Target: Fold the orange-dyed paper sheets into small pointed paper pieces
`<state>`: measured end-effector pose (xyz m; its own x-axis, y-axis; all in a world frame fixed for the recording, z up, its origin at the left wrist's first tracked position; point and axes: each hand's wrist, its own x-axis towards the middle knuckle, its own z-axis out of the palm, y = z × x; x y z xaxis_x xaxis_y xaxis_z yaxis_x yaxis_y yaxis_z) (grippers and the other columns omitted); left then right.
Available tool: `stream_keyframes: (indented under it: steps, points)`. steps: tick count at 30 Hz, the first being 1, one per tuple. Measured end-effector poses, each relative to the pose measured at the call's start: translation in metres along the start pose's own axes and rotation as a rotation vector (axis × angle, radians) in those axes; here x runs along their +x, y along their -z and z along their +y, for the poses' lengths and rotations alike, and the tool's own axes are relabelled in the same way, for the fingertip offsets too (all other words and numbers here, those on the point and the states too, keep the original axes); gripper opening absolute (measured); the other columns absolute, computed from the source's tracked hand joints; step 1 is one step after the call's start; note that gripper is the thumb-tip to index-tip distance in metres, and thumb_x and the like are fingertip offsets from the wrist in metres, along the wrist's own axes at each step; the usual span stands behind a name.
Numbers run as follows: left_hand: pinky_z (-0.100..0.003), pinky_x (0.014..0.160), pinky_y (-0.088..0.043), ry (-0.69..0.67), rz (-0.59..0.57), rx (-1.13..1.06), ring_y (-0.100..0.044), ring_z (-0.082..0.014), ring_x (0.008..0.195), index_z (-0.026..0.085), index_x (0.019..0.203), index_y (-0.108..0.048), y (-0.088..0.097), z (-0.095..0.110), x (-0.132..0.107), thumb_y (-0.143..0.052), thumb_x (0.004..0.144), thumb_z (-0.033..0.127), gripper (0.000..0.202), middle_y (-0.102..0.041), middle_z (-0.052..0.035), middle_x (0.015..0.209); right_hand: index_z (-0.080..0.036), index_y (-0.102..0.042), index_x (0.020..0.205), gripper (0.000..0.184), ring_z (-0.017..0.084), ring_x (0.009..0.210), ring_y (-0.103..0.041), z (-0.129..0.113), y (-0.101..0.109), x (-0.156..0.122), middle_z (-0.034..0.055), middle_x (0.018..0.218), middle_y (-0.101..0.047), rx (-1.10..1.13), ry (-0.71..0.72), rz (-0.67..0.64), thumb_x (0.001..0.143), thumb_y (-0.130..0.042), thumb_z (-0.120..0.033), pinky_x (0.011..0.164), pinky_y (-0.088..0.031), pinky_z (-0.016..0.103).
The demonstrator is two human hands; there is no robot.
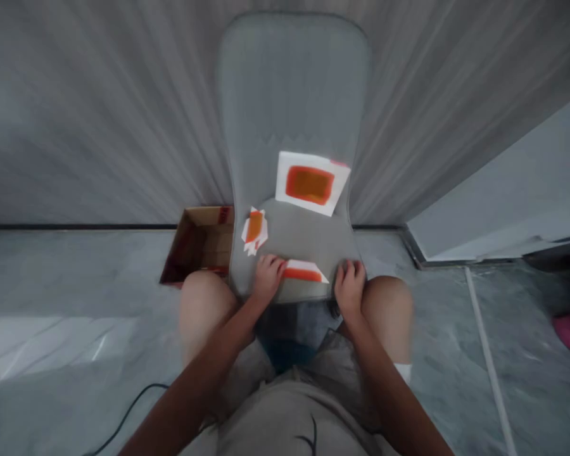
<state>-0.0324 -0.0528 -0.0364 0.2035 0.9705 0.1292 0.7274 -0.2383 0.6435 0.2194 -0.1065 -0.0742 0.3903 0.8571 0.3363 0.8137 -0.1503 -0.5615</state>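
Chair (292, 76): one, grey, its back against the wall (99, 107); the seat lies between the person's knees (206, 301), probably so that it serves as a low worktop within easy reach.
Strip (304, 272): one, white with an orange-red band, right end drawn to a point; lies crosswise at the near edge of the seat, between the two hands, a position that seems to suit both.
Left hand (267, 280): over the strip's left end, fingers close together and touching it, apparently to steady that end; whether they pinch it or only press it, one cannot tell, owing to blur.
Right hand (350, 291): at the seat's near right corner, just beside the strip's point and seemingly apart from it; fingers loosely bent, slightly parted, nothing seen between them; perhaps resting there for support.
Sheet (308, 183): one, white with an orange panel; tilted at the far right of the seat, seemingly propped by the chair back, which leaves its panel facing the person.
Small piece (255, 228): one, white and orange, jagged outline; at the seat's left edge, apparently set aside from the strip.
Box (197, 213): one, cardboard, open-topped; on the floor (76, 278) left of the chair, off the working area.
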Motion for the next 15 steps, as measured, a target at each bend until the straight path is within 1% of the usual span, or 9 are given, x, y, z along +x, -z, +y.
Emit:
stream_keyframes:
  steps: [2, 3, 4, 6, 8, 10, 12, 15]
  points:
    - [-0.05, 0.104, -0.046, 0.024, 0.0, -0.024, -0.064, -0.0315, 0.107, 0.028, 0.09, -0.077, 0.014, -0.006, -0.023, -0.06, 0.097, 0.036, 0.02, -0.073, -0.0081, 0.101, -0.007, -0.058, 0.133, 0.054, 0.04, 0.136, -0.047, -0.001, 0.0, -0.018, 0.0308, 0.141, -0.049, 0.034, -0.019, 0.021, 0.103, -0.033, -0.043, 0.11, -0.044, 0.063]
    - [-0.051, 0.101, -0.048, 0.047, 0.005, -0.038, -0.066, -0.033, 0.104, 0.03, 0.088, -0.077, 0.021, -0.009, -0.035, -0.06, 0.096, 0.039, 0.021, -0.073, -0.0077, 0.098, -0.008, -0.059, 0.133, 0.055, 0.041, 0.139, -0.046, -0.002, -0.001, -0.025, 0.0302, 0.143, -0.048, 0.078, -0.037, 0.022, 0.102, -0.034, -0.047, 0.112, -0.043, 0.064]
    - [-0.051, 0.097, -0.051, 0.077, 0.016, -0.055, -0.068, -0.0339, 0.101, 0.031, 0.088, -0.077, 0.027, -0.012, -0.047, -0.057, 0.097, 0.041, 0.023, -0.073, -0.0076, 0.098, -0.008, -0.059, 0.133, 0.058, 0.042, 0.14, -0.046, -0.003, -0.001, -0.032, 0.0302, 0.144, -0.047, 0.121, -0.055, 0.017, 0.101, -0.035, -0.05, 0.113, -0.042, 0.064]
    - [-0.05, 0.09, -0.056, 0.146, 0.043, -0.095, -0.072, -0.0336, 0.096, 0.034, 0.094, -0.076, 0.037, -0.017, -0.068, -0.049, 0.1, 0.042, 0.028, -0.074, -0.006, 0.1, -0.011, -0.061, 0.132, 0.061, 0.043, 0.141, -0.046, -0.003, -0.003, -0.04, 0.0288, 0.145, -0.047, 0.191, -0.094, 0.0, 0.1, -0.037, -0.057, 0.115, -0.041, 0.065]
    - [-0.049, 0.086, -0.058, 0.212, 0.081, -0.127, -0.074, -0.0338, 0.093, 0.037, 0.095, -0.074, 0.046, -0.02, -0.082, -0.049, 0.099, 0.046, 0.027, -0.075, -0.0032, 0.095, -0.014, -0.063, 0.13, 0.063, 0.043, 0.14, -0.049, -0.002, -0.003, -0.045, 0.0263, 0.144, -0.049, 0.237, -0.137, 0.001, 0.098, -0.038, -0.063, 0.116, -0.039, 0.067]
    - [-0.05, 0.085, -0.06, 0.29, 0.134, -0.152, -0.075, -0.0337, 0.092, 0.036, 0.097, -0.072, 0.056, -0.021, -0.089, -0.047, 0.1, 0.049, 0.029, -0.076, -0.0021, 0.096, -0.016, -0.066, 0.127, 0.063, 0.043, 0.139, -0.05, -0.001, -0.002, -0.048, 0.0261, 0.142, -0.052, 0.261, -0.161, 0.009, 0.097, -0.041, -0.065, 0.117, -0.038, 0.068]
    - [-0.048, 0.084, -0.06, 0.4, 0.193, -0.215, -0.075, -0.0326, 0.092, 0.033, 0.101, -0.071, 0.068, -0.021, -0.088, -0.046, 0.1, 0.054, 0.032, -0.077, -0.0026, 0.097, -0.017, -0.069, 0.123, 0.062, 0.044, 0.138, -0.052, 0.001, 0.003, -0.053, 0.0256, 0.14, -0.056, 0.287, -0.173, 0.015, 0.095, -0.045, -0.067, 0.117, -0.039, 0.068]
    - [-0.042, 0.084, -0.06, 0.51, 0.277, -0.348, -0.074, -0.0303, 0.095, 0.028, 0.105, -0.071, 0.083, -0.021, -0.071, -0.051, 0.098, 0.059, 0.038, -0.077, -0.0045, 0.099, -0.022, -0.071, 0.12, 0.054, 0.041, 0.134, -0.058, 0.002, 0.017, -0.065, 0.0204, 0.137, -0.063, 0.35, -0.194, 0.009, 0.094, -0.049, -0.064, 0.117, -0.042, 0.066]
